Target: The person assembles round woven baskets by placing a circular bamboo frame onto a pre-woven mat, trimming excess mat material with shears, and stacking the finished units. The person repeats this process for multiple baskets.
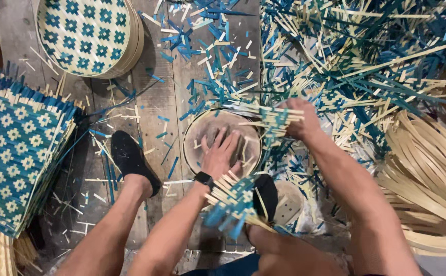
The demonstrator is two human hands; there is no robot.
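Mats (pixel 13 153) woven in blue and cream sit stacked at left, finished trays (pixel 87 36) far left. Left hand (pixel 218 153) presses flat, fingers spread, on the weave (pixel 233 197) inside a round mould (pixel 223 143). Right hand (pixel 299 120) grips the weave's loose strips, fingers closed. Strips could snap or spring out if bent hard. Offcuts (pixel 345 56) and hoops (pixel 427 174) crowd the right; floor opens near left.

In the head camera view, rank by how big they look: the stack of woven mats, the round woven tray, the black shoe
1. stack of woven mats, cut off at the edge
2. round woven tray, also partly cropped
3. black shoe, clearly smallest
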